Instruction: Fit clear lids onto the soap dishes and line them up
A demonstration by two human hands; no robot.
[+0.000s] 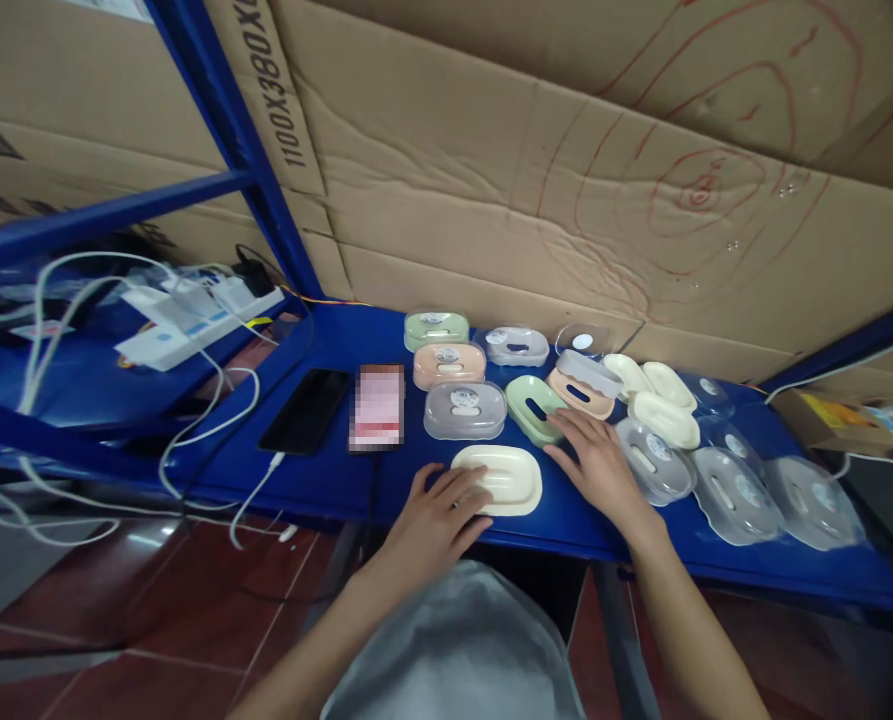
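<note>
A cream oval soap dish tray [517,482] lies on the blue table near its front edge. My left hand [446,510] rests on its left end, with the fingers spread over the rim. Behind and to the right sits a green soap dish base [527,405] with a dark oval slot. The fingers and thumb of my right hand [592,455] close on its right front edge. Touching the green base on its right is a peach base [585,400], with a translucent grey piece [590,372] on top.
Lidded soap dishes in green [436,332], peach [450,367] and grey [465,410] stand left of centre. Several cream trays [663,418] and clear lids [738,495] lie at the right. A black phone [307,410], another phone [376,408] and a power strip [198,325] with cables are at the left.
</note>
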